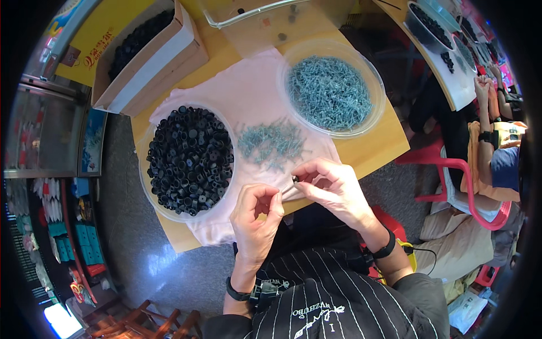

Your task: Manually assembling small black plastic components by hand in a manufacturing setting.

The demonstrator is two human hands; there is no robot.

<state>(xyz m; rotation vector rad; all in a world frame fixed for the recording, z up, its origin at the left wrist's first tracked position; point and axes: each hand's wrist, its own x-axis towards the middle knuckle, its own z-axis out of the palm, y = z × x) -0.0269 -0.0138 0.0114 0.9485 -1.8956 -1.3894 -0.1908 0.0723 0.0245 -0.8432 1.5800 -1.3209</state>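
One small black cap (295,179) sits pinched in right hand (333,189) fingertips.

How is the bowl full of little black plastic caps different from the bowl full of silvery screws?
The clear plastic bowl of black caps sits at the table's left edge, near the left hand; the clear plastic bowl of silvery screws sits farther back on the right. Caps are dark and stubby; screws are pale and thin. Both bowls are round, see-through and nearly full.
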